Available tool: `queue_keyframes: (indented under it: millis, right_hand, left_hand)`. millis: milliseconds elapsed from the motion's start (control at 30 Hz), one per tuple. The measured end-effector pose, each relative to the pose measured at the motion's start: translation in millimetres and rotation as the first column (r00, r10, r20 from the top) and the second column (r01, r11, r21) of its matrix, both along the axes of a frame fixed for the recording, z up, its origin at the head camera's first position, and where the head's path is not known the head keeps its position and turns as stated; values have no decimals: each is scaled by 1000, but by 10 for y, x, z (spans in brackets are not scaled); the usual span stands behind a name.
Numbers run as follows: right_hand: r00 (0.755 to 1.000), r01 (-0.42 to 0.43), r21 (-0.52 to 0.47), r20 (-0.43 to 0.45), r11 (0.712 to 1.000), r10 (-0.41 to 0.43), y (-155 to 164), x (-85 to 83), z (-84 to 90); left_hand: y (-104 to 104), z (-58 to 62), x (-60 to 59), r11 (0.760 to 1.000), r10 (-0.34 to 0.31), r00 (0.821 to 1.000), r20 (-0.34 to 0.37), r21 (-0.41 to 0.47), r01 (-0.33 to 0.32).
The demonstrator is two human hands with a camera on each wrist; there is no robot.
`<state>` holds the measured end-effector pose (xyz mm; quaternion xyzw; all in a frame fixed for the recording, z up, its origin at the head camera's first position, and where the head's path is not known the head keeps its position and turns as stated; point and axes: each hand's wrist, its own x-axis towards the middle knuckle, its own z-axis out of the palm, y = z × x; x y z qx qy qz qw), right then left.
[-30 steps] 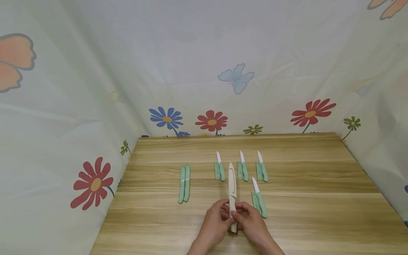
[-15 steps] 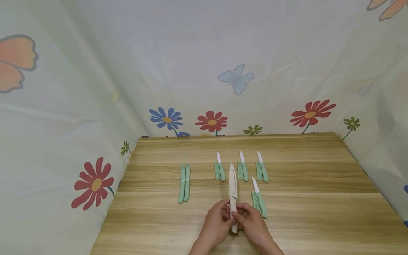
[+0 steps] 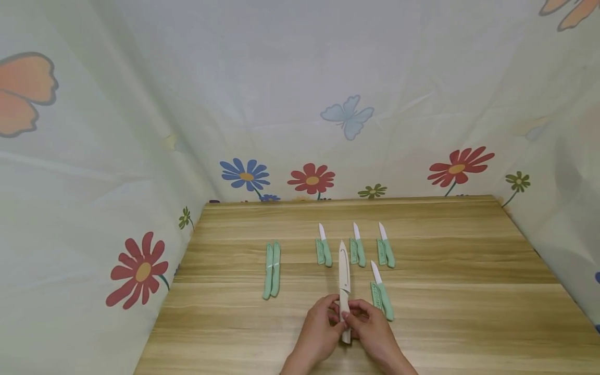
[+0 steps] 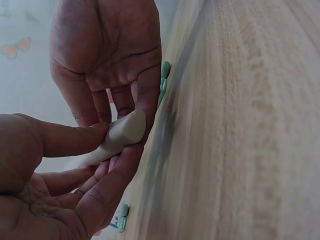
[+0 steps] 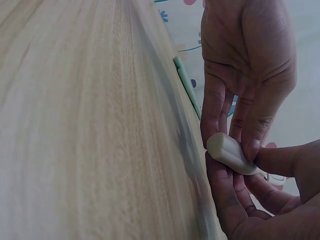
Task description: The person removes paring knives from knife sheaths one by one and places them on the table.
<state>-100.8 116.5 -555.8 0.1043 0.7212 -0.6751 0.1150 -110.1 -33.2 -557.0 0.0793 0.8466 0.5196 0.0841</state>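
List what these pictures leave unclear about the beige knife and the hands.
- Beige knife, head view: handle middle hidden by left hand and right hand.
- Both wrist views: blade hidden behind the fingers; only the handle's butt shows.
- Blade marking: too small to read.

On the table [image 3: 469, 312] lay one cream knife [image 3: 344, 271], four green-handled knives with bare white blades [image 3: 383, 245], each beside a green sheath [image 3: 374, 297], and what looked like two sheathed green knives [image 3: 272, 270].
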Motion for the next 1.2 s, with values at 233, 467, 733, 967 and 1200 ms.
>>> queue_keyframes:
  millis: [233,467,733,967,1200]
  right_hand:
    - [1000,13,21,2,1000,-13,-14,-2,26]
    - [1000,21,31,6,999,-22,-23,3,35]
    - [1000,16,28,4,999,-16,-25,7,36]
    - [1000,9,15,6,1000,-9,-28,14,41]
    - [999,-33,-19,11,999,33,-11,15,44]
  left_hand:
    - [-7,-4,-1,1000,2,1000,3,-1,-2]
    - [-10,-8,-2,1000,3,1000,19,-6,-2]
    - [-9,-7,1,1000,2,1000,24,-7,-2]
    - [-34,-14,-8,1000,-6,999,44,24,5]
    - [-86,-35,-34,997,-34,996,80,75,28]
